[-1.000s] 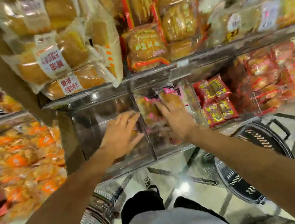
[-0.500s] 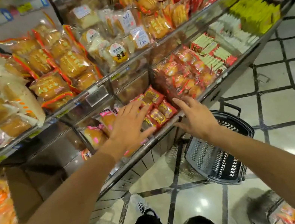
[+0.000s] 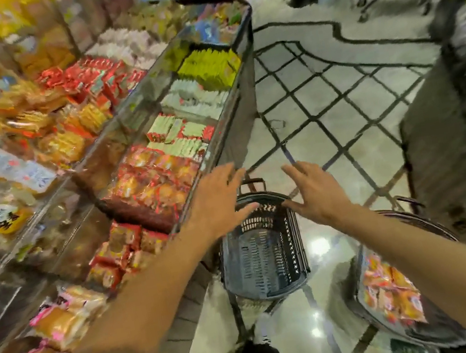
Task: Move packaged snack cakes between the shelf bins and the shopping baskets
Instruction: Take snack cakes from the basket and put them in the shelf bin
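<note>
Two hands point(image 3: 263, 194) spread, basket point(image 3: 263, 258) interior blurred

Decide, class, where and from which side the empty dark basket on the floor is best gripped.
Probably by the handle at the far end of the empty basket, reached from above: it is a narrow bar a hand can wrap. Both open hands, left hand and right hand, hover over it.
</note>
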